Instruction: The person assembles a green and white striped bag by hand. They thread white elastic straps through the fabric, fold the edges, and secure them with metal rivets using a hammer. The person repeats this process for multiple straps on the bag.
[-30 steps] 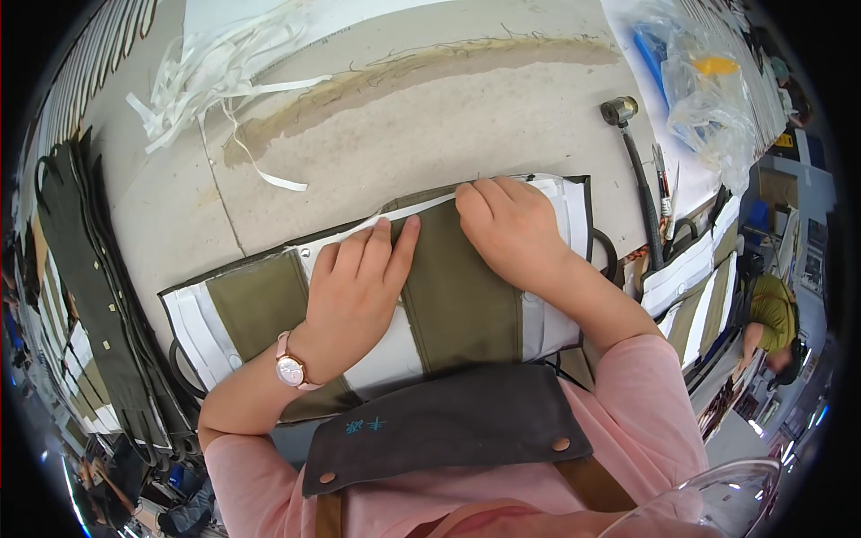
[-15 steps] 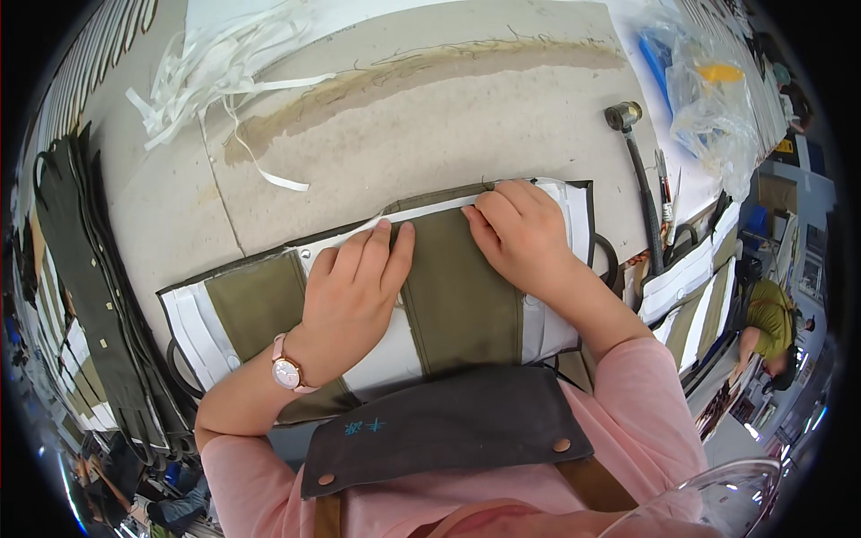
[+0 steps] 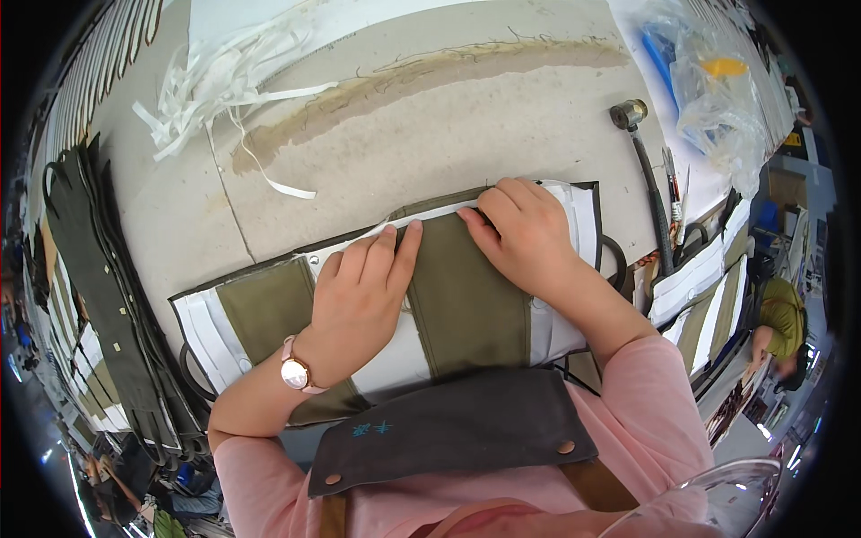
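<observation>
An olive-and-white fabric bag panel (image 3: 471,296) with dark edging lies flat in front of me, a dark loop handle at each end. Along its far edge runs a narrow white strip (image 3: 437,213). My left hand (image 3: 363,287) rests open on the panel, fingers stretched out and their tips at the strip. To its right, my right hand (image 3: 527,229) has bent fingers closed over the far edge, thumb against the strip; what lies under those fingers is hidden. A pink-strapped watch (image 3: 294,372) is on my left wrist.
Loose white strips (image 3: 224,85) lie heaped at the far left. A hammer (image 3: 647,170) and thin pointed tools (image 3: 673,193) lie at the right, below a clear plastic bag (image 3: 717,117). Stacked dark pieces (image 3: 112,296) line the left; more striped panels (image 3: 704,287) lie right.
The whole view has shifted slightly. Both hands stay at the panel's far edge, in nearly the same pose; the right thumb sits slightly farther left along the strip.
</observation>
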### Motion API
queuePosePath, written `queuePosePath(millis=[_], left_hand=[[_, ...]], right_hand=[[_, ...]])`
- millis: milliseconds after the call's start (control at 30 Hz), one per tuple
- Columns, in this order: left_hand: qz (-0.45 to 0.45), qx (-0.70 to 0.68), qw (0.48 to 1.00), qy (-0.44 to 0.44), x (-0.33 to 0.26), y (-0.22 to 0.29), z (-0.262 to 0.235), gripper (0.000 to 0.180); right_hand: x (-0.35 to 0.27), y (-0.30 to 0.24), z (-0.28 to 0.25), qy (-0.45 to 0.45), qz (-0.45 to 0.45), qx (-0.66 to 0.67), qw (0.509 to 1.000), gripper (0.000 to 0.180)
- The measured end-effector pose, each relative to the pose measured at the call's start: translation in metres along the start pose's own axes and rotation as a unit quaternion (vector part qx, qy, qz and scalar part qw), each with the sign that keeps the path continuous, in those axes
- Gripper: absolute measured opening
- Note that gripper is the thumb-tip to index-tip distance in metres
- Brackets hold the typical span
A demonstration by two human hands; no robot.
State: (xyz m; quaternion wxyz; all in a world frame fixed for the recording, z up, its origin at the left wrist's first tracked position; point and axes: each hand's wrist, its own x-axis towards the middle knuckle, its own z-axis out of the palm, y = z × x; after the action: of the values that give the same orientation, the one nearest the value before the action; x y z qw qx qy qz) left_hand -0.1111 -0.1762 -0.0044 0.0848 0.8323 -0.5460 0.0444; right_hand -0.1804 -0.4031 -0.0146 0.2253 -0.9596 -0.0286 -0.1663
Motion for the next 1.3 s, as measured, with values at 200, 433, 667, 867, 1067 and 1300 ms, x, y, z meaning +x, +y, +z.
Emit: queuePosePath(millis=[200, 433, 667, 867, 1067, 1300], left_hand=[[-0.007, -0.022, 1.000, 0.011, 0.002, -0.002, 0.004, 0.056], [0.009, -0.030, 0.999, 0.023, 0.006, -0.003, 0.004, 0.054], [-0.017, -0.036, 0.999, 0.022, 0.005, 0.001, 0.005, 0.060], [-0.016, -0.023, 0.999, 0.019, 0.006, 0.001, 0.004, 0.058], [-0.031, -0.029, 0.999, 0.014, 0.007, 0.003, 0.004, 0.059], [-0.029, -0.046, 0.998, 0.020, 0.006, 0.002, 0.003, 0.058]], right_hand=[[0.001, 0.000, -0.002, -0.023, 0.028, 0.020, 0.999, 0.016], [-0.011, 0.003, -0.004, 0.000, -0.006, 0.014, 1.000, 0.015], [-0.024, -0.008, -0.009, -0.008, -0.087, -0.008, 0.996, 0.045], [-0.019, -0.011, -0.010, -0.042, -0.063, -0.006, 0.997, 0.048], [-0.019, -0.012, -0.008, -0.059, -0.041, -0.020, 0.997, 0.047], [-0.011, -0.014, -0.011, -0.058, -0.045, -0.031, 0.997, 0.041]])
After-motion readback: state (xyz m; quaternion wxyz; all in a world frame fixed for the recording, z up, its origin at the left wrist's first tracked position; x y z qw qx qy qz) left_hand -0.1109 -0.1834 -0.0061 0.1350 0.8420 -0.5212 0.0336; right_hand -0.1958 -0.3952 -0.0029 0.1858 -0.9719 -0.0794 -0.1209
